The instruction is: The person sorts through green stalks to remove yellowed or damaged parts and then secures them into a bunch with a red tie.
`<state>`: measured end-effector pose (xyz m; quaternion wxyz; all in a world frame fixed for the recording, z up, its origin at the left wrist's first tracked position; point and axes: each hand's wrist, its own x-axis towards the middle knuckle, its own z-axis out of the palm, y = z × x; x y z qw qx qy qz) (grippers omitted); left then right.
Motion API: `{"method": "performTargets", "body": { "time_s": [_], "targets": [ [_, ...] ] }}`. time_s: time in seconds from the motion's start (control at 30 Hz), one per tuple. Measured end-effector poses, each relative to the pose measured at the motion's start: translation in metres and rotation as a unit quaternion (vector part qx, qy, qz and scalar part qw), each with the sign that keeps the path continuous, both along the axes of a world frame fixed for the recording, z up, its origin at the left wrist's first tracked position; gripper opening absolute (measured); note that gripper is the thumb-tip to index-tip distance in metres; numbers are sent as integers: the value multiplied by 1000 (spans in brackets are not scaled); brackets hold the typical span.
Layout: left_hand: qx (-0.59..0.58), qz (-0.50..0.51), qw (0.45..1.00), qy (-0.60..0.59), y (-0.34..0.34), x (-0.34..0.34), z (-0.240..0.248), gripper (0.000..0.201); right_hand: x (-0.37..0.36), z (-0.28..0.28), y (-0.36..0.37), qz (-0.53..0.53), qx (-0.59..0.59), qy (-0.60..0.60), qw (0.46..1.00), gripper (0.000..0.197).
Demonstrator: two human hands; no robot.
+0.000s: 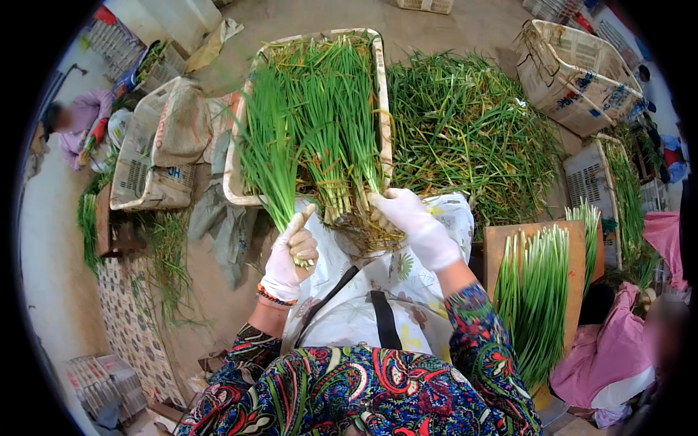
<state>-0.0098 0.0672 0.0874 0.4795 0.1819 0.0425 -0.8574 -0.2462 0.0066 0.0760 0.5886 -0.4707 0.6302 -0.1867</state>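
Note:
My left hand (292, 247), in a white glove, is closed around the pale lower ends of a bunch of green chives (270, 149), whose leaves fan up over the left rim of a white plastic crate (385, 120). More chives (331, 109) lie packed in that crate, their pale ends toward me and brown, withered bits around the bases. My right hand (414, 224), also gloved, is at the crate's near right corner. Its fingers are closed on the base of some chives there; the fingertips are partly hidden among stems and brown debris.
Loose leaves form a heap (472, 123) right of the crate. Chives with white ends (538, 283) lie on a brown board (499, 243) at my right. Other crates (578, 76) (131, 163) stand at both sides. One person (83, 123) is far left, another (611, 352) near right.

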Motion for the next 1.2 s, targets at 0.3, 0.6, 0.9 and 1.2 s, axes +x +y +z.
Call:
{"method": "performTargets", "body": {
  "time_s": [0.3, 0.6, 0.9, 1.2],
  "targets": [
    [-50, -95, 916, -387, 6, -34, -16, 28, 9, -1, 135, -68, 78, -158, 982, 30],
    [-71, -74, 892, -441, -16, -72, -17, 17, 17, -11, 140, 94, -30, 68, 993, 49],
    [-79, -60, 876, -472, -23, -68, -2, 18, 24, -12, 89, -144, 52, -279, 948, 25],
    [18, 22, 952, -306, -62, -39, -31, 26, -35, 7, 93, -205, -111, -538, 810, 22]
  ]
}}
